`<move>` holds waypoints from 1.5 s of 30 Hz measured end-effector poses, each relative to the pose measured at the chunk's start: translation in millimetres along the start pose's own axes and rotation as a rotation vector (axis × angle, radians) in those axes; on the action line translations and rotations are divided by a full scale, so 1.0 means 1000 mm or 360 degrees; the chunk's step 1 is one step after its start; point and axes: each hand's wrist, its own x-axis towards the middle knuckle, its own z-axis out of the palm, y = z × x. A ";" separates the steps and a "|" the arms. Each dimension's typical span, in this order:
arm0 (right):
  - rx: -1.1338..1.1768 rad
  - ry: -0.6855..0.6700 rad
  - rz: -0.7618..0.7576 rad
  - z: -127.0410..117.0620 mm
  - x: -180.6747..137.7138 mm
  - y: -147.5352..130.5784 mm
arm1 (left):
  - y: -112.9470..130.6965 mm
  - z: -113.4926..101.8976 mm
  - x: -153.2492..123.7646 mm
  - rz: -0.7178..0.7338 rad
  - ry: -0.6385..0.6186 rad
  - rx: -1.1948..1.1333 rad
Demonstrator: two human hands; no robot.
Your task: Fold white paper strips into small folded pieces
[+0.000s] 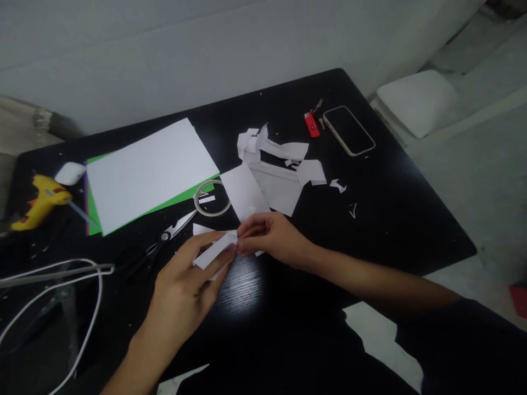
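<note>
My left hand (185, 277) is closed around a small folded piece of white paper (214, 250), which shows between its fingers. At the paper's right end, my right hand (274, 240) pinches with thumb and forefinger; its fingertips meet the left ones there and hide what lies between them. Just beyond the hands lie a white paper sheet (244, 190) and cut paper scraps (284, 149). Scissors (165, 236) with dark handles rest left of my left hand, their blades reaching toward a tape roll (197, 198).
White sheets (152, 170) lie over green paper (181, 199). A yellow glue gun (43, 202), a white case (70, 173) and a white cable (99, 296) are at the left. A red lighter (312, 125) and a phone (349, 130) lie at the far right of the black table (395, 219).
</note>
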 end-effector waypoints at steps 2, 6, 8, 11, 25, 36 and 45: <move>0.0019 -0.0021 0.0011 -0.001 0.000 0.000 | -0.001 0.000 0.000 -0.0004 -0.0016 0.0002; 0.0031 -0.0024 0.0031 -0.001 0.001 0.001 | -0.002 -0.001 -0.002 0.0020 -0.0005 0.0033; 0.0042 -0.0028 0.0034 -0.001 0.001 0.002 | -0.003 -0.001 -0.003 0.0041 -0.0009 0.0069; 0.0067 -0.0037 0.0044 -0.001 0.003 0.002 | -0.005 -0.002 -0.004 0.0066 -0.0049 0.0128; 0.0074 -0.0060 0.0055 -0.003 0.004 0.003 | -0.010 -0.004 -0.005 0.0121 -0.0113 0.0211; 0.0093 -0.0056 0.0068 -0.003 0.004 0.003 | -0.013 -0.004 -0.006 0.0129 -0.0158 0.0233; 0.0072 -0.0061 0.0075 -0.003 0.004 0.003 | -0.016 -0.005 -0.007 0.0136 -0.0161 0.0215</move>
